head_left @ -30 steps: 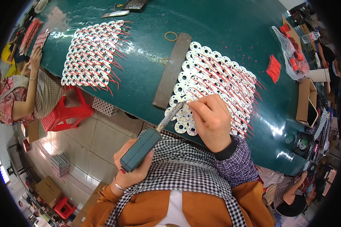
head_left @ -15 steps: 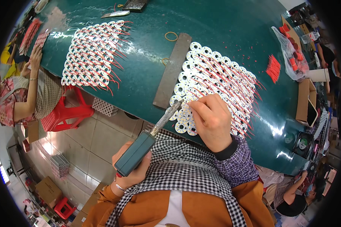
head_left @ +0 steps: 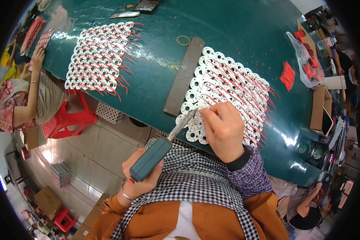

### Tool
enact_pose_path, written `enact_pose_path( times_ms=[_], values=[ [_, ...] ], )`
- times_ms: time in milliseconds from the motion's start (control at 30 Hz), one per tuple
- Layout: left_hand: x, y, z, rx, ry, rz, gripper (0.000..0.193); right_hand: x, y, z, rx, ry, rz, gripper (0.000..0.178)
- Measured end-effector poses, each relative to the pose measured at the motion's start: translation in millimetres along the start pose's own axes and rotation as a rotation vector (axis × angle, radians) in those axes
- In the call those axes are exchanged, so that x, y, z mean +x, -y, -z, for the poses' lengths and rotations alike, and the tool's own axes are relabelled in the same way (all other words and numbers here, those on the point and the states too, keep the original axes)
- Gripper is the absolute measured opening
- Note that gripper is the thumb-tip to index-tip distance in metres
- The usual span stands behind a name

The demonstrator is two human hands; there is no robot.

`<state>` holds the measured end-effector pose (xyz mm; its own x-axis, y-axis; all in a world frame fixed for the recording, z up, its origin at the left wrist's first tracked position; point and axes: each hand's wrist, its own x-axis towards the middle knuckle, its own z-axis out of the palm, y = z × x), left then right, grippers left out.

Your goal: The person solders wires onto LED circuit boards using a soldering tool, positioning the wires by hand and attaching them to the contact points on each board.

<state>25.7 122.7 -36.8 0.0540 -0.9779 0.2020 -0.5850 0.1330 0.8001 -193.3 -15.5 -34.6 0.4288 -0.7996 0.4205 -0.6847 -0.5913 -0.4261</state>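
Observation:
My left hand (head_left: 146,176) is closed round the dark green handle of a soldering iron (head_left: 151,159). Its silvery barrel slants up and right, and the tip meets the near left part of a panel of round white LED boards (head_left: 193,83). Right beside that tip, the thumb and forefinger of my right hand (head_left: 225,130) are pinched together low over the boards. What they pinch is too small to make out. Thin red wires (head_left: 224,76) lie slantwise in rows across the panel. A flat grey bar (head_left: 184,76) lies along the panel's left edge.
Farther left on the green table (head_left: 156,52) lies a second wired panel (head_left: 98,58). A bundle of red wires (head_left: 287,76) and a plastic bag with red spools (head_left: 308,60) are at the right. A co-worker's hand (head_left: 37,60) works at the far left, near a red stool (head_left: 72,118).
The soldering iron and my left hand have shifted slightly right, its tip closer to my right fingertips. My right hand stays pinched in nearly the same place.

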Motion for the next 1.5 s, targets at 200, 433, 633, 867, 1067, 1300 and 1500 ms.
enact_pose_path(
  times_ms=[200, 433, 633, 867, 1067, 1300, 1500],
  values=[
    [0.3, -4.7, 0.9, -0.045, 0.024, 0.118, 0.019, 0.5, 4.7, -0.1, -0.103, 0.01, 0.058, 0.018],
    [-20.7, 7.5, 0.1, -0.11, 0.002, 0.189, 0.022, 2.1, 5.4, 1.0, -0.102, 0.027, 0.054, 0.017],
    [-18.5, 7.3, 2.5, -0.075, 0.008, 0.176, 0.024, 1.9, 3.7, 2.0, -0.087, 0.048, 0.044, 0.018],
    [-20.3, 12.4, 5.5, -0.089, -0.08, 0.186, 0.026, 11.5, 4.6, 48.8, 0.08, 0.156, -0.014, 0.023],
    [-26.9, 20.4, 0.6, -0.177, -0.192, 0.206, 0.028, 82.9, -7.5, 39.1, 0.038, 0.154, 0.15, 0.011],
    [-37.2, 22.4, 5.8, -0.31, -0.299, 0.263, 0.034, 147.5, -34.7, -29.7, 0.054, 0.213, 0.18, 0.002],
    [-37.8, 25.5, 7.3, -0.383, -0.313, 0.383, 0.034, 140.3, -58.4, -12.2, 0.041, 0.182, -0.005, 0.005]
  ],
)
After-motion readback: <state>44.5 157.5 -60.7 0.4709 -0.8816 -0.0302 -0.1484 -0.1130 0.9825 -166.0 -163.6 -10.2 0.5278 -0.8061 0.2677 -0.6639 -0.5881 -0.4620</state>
